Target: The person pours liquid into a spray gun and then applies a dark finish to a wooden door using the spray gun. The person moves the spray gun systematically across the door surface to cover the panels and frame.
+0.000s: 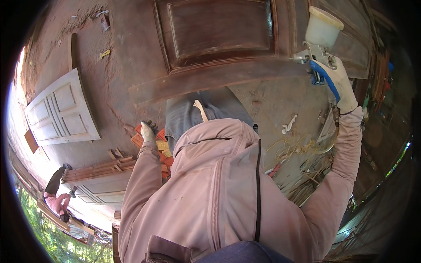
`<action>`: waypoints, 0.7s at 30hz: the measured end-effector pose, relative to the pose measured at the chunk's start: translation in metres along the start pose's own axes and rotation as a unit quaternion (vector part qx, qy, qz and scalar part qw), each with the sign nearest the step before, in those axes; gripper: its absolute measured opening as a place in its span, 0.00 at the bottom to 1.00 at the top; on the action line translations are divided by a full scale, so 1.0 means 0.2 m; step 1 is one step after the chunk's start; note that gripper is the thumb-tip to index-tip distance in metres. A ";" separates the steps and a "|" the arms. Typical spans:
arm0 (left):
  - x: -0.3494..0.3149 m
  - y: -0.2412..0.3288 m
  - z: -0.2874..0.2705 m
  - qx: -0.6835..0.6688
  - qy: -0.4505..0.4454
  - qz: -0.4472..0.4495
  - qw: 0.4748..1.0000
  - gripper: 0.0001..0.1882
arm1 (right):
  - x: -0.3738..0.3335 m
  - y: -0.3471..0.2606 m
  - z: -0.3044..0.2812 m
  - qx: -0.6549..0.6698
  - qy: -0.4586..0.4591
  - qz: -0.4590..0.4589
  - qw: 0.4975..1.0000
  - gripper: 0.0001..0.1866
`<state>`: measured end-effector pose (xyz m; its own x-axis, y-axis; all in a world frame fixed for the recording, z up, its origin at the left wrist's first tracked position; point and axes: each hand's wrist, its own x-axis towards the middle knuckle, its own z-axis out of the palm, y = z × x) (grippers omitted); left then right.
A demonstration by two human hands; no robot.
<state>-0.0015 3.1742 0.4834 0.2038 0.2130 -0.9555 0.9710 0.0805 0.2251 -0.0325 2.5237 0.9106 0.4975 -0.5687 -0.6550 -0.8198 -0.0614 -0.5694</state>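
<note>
My right hand [337, 85], in a white glove with a blue palm, grips a spray gun [322, 61] at the upper right. A whitish plastic cup [323, 28] tops the gun, whose nozzle points left over a brown panelled wooden door [219, 28]. The door lies before me, its near edge just beyond my legs. My left hand [149, 130], gloved with dark fingertips, hangs low at my left side, away from the door. Its fingers are loosely bent with the thumb apart, and nothing shows in them.
Orange and red blocks [163, 144] lie beside my left leg. A pale panelled door [63, 109] and stacked brown boards [101, 168] are on the left. Tangled yellowish hose [294, 151] and sticks lie at right. Another person [57, 199] bends over at far left.
</note>
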 end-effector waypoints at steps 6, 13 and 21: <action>-0.05 -0.05 0.06 -0.013 0.006 0.002 1.000 0.28 | -0.01 -0.23 0.30 0.025 -0.137 -0.035 0.990 0.14; -0.14 -0.07 0.12 -0.011 0.024 0.018 0.999 0.29 | 0.08 -0.28 0.62 0.099 -0.222 -0.080 0.967 0.14; -0.14 -0.20 0.02 -0.071 0.016 -0.007 0.997 0.29 | -0.10 -0.29 0.62 0.028 -0.163 -0.111 0.980 0.17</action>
<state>-0.0446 3.1613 0.5008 0.1840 0.2421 -0.9526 0.9456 0.2208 0.2388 0.0411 2.6402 0.8951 0.7331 -0.2533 -0.6312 -0.6693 -0.1033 -0.7358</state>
